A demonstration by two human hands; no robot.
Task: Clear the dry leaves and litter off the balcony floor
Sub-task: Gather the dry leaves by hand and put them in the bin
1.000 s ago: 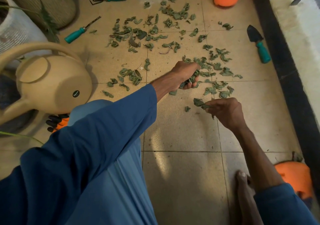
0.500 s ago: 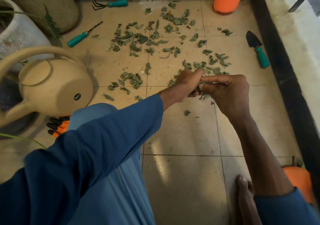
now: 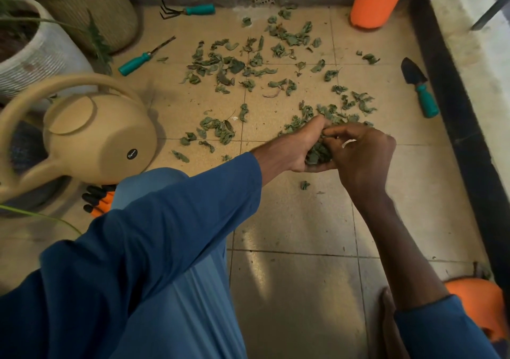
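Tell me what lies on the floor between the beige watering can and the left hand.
In the head view, a small clump of dry leaves and a few loose ones lie on the tiles between the watering can and the left hand.

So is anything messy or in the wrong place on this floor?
Yes: dry leaves lie scattered over the tiles. A hand rake, a weeder and a trowel lie loose around them. The left hand holds a bunch of leaves, and the right hand meets it.
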